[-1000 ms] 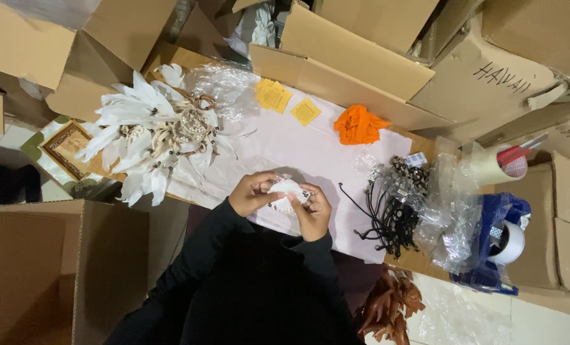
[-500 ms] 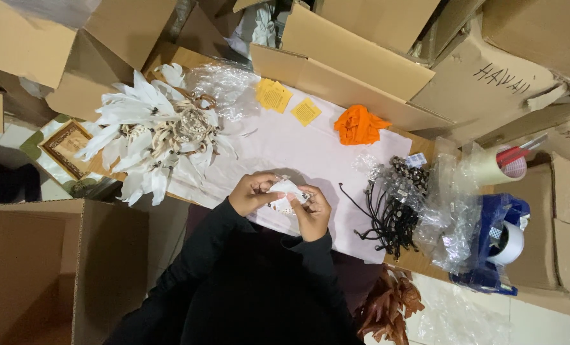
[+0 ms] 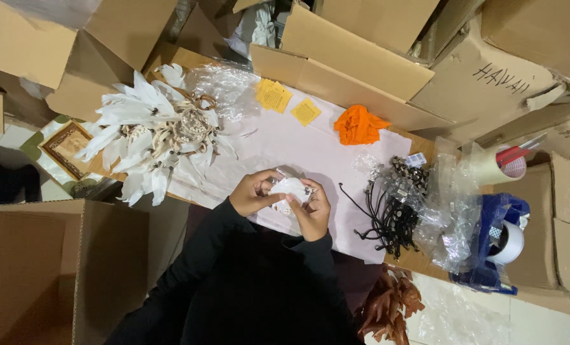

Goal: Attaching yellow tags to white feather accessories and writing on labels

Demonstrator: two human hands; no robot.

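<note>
Both hands meet over the near edge of the white table sheet (image 3: 285,150), working one small white feathered piece (image 3: 289,189). Left hand (image 3: 254,193) is curled around its left side, fingers closed on it; right hand (image 3: 312,211) pinches the right side from below, thumb on top. The piece is held up off the sheet, close to the body, probably so the fine parts can be seen and turned between the fingertips. Exactly what the fingers do at the small dark bit on its right edge is too small to tell.

Stock is spread around the free middle, seemingly to keep working room in front of the person. Far left: one pile of white feather ornaments (image 3: 151,137) with beads and a woven ring, count inside the pile not readable. Behind it one crumpled clear plastic bag (image 3: 224,86). Two yellow paper slips (image 3: 275,96) lie at the far edge, near each other. One orange cloth bundle (image 3: 358,124) just right of them. Right side: one bunch of black cords (image 3: 390,220) with beaded ends, partly on more clear wrap. Further right, one tape roll on a blue dispenser (image 3: 502,239) and one brownish tape roll (image 3: 499,166). One framed picture (image 3: 64,148) on the floor at left. One brown leafy bunch (image 3: 387,306) near right. Open cardboard boxes (image 3: 355,38) ring the table, at least six.
</note>
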